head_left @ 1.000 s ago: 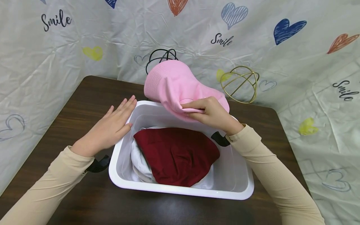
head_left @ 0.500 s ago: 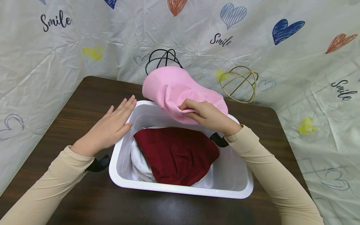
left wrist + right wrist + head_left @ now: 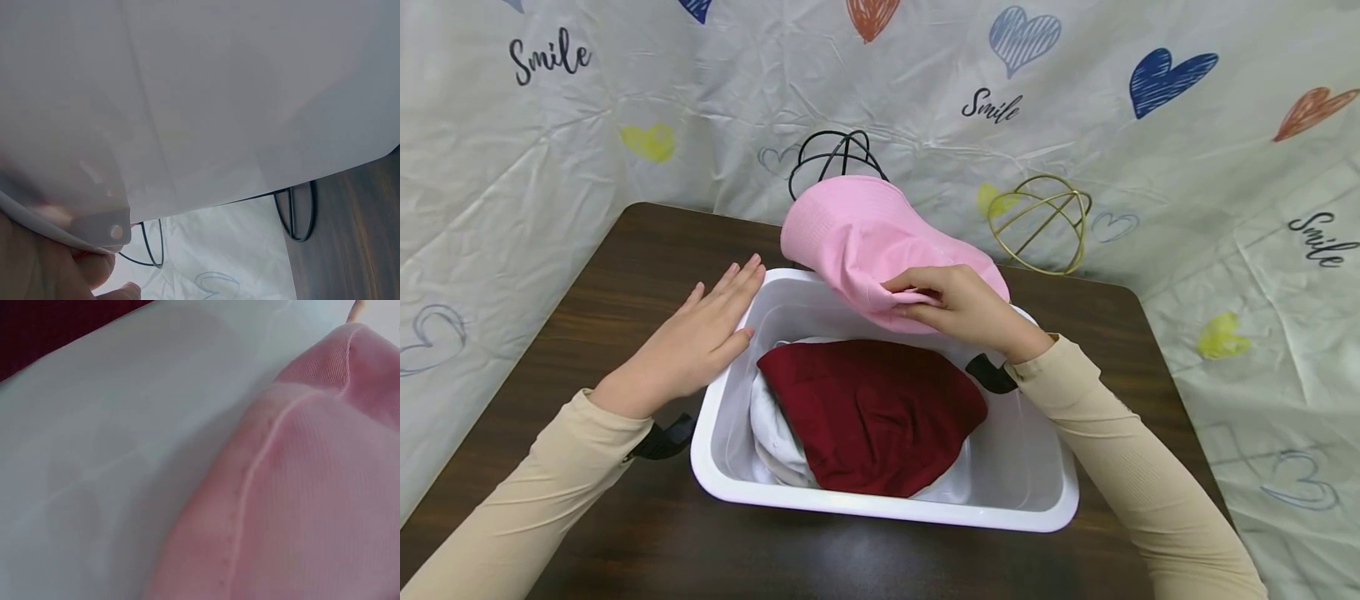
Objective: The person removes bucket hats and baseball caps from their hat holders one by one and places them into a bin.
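Note:
A pink cap [image 3: 880, 233] hangs over the far rim of a white plastic bin [image 3: 880, 504], its stitched brim toward the left. My right hand [image 3: 966, 308] pinches a fold of its fabric between thumb and fingers. In the right wrist view the pink cap [image 3: 312, 500] fills the right side, beside the bin's pale wall. My left hand [image 3: 688, 337] rests on the bin's left rim with its fingers straight. Inside the bin lies a dark red piece of fabric [image 3: 880, 417], over a white fabric item [image 3: 775, 433]. The left wrist view shows mostly the bin's outer wall [image 3: 200, 94].
Behind the cap stands a black wire frame [image 3: 842, 150], partly hidden by it. A gold wire frame [image 3: 1041, 225] stands at the back right. The bin sits on a dark wooden table [image 3: 647, 542] before a white cloth backdrop [image 3: 722, 92] with hearts and lettering.
Over the first half second, my right hand and the pink cap moved down slightly toward the bin. Since then they have barely moved. My left hand has stayed on the rim.

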Tool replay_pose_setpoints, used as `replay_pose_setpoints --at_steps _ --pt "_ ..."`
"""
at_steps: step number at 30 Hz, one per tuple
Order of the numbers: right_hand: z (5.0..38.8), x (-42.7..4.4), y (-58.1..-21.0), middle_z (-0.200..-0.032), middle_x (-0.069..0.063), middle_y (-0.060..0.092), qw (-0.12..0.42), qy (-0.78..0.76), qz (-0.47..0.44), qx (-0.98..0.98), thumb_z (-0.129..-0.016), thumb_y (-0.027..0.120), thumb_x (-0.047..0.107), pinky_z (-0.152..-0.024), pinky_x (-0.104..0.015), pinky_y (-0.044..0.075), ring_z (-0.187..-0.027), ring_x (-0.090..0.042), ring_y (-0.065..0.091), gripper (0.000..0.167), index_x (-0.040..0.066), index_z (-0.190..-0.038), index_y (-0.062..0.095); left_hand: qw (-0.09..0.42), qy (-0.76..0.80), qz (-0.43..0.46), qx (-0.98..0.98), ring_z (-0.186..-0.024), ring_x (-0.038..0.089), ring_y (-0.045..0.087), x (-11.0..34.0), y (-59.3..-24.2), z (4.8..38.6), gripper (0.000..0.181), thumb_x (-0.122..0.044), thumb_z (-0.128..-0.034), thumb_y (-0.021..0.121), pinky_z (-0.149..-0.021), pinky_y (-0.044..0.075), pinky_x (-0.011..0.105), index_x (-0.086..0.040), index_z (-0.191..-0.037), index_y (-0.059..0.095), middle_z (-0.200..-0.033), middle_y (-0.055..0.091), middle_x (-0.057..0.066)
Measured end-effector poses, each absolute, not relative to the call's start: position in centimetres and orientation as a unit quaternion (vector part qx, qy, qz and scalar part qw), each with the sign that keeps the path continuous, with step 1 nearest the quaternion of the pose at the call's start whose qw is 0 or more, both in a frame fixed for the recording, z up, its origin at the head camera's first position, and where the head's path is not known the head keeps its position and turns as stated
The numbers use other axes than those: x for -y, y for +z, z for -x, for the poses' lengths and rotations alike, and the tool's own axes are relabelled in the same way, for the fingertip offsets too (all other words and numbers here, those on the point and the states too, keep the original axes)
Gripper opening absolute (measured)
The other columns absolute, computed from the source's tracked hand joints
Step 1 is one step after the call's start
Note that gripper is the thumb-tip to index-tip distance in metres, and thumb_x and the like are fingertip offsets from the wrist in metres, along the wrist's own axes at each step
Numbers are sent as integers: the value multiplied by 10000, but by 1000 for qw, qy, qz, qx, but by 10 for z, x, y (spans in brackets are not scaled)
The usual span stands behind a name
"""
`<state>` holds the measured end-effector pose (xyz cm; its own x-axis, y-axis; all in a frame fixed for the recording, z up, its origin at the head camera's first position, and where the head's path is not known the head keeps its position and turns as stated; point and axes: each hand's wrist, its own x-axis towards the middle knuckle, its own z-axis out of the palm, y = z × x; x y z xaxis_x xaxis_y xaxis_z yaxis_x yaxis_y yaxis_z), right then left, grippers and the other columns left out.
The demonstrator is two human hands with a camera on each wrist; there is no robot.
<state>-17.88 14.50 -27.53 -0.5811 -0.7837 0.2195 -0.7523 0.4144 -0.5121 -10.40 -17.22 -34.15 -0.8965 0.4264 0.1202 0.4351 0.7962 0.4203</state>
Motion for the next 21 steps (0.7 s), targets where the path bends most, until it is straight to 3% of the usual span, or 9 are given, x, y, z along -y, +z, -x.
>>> replay_pose_setpoints --at_steps 8,16,21 --pt "177 -147 -283 -806 2 690 -35 -325 458 -826 -755 741 -34 -673 -182 426 -697 -77 524 151 36 -889 729 15 -222 228 948 -1430 319 79 172 -342 104 622 -194 -976 387 -1063 125 635 -31 -1510 113 -1576 68 110" --pt "172 -145 -288 -769 8 701 -39 -347 487 -801 -721 758 -58 -652 -147 459 -692 -48 588 160 43 -844 753 17 -226 229 947 -1431 312 77 172 -343 104 618 -192 -978 382 -1061 126 637 -34 -1511 114 -1577 69 105" --pt "167 -143 -290 -783 19 707 -40 -324 506 -798 -728 766 -24 -656 -185 463 -700 -69 608 145 63 -844 759 23 -229 230 946 -1431 312 82 172 -345 105 618 -196 -978 391 -1062 122 637 -43 -1513 120 -1577 74 98"
